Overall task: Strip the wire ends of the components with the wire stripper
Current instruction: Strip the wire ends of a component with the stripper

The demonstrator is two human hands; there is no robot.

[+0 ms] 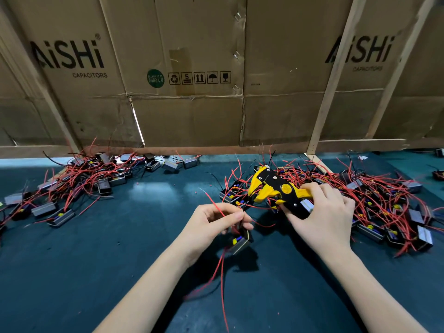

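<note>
The left hand (216,221) pinches a light component's (240,240) floppy red wire (217,207) near its tip, while the right hand (322,212) grips the rigid wire stripper (276,188).

You're at a small assembly workshop bench: flattened capacitor cartons (192,68) wall it off beyond your hands, wired components (79,179) heaped either side.

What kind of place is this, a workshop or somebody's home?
Probably a small electronics assembly workshop. Piles of boxed components with red wires cover the green bench mat, capacitor cartons line the back, and the right hand holds a yellow wire stripper.
</note>
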